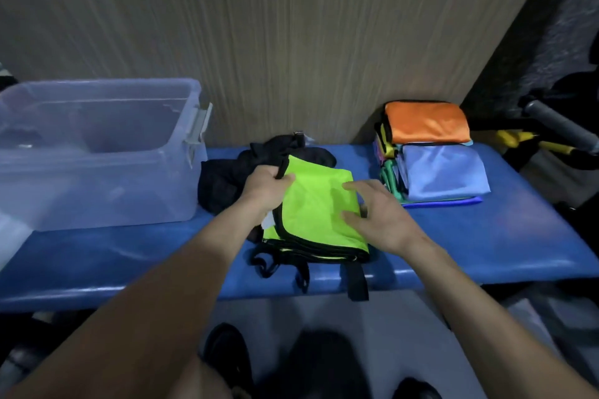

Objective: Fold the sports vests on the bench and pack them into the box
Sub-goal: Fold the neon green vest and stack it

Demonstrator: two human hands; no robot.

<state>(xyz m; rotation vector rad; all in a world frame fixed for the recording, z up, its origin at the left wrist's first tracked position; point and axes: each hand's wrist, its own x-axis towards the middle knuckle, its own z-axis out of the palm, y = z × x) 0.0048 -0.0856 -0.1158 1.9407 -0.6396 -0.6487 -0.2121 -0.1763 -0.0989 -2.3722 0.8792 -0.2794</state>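
The lime-green sports vest with black edging [316, 207] lies folded into a rough rectangle at the middle of the blue padded worktop [486, 236], near its front edge, with black straps trailing from its near side over that edge. The fabric is smooth and shiny, its layered black-trimmed edges stacked along the near side. The left hand [267, 186] pinches the vest's far left corner by the black trim, probably to keep the layers aligned. The right hand [372, 214] rests on the vest's right side with fingers spread and nearly straight, seemingly pressing the fold flat.

Just behind and left of the green vest sits a crumpled heap of black fabric [227, 178], apparently still unfolded. Right of the vest, a neat stack of folded vests [434, 155], orange on top at the back and pale blue in front, waits on the worktop. Further left of the vest stands the clear plastic storage box [97, 152], open-topped; no bright vests show through its walls.
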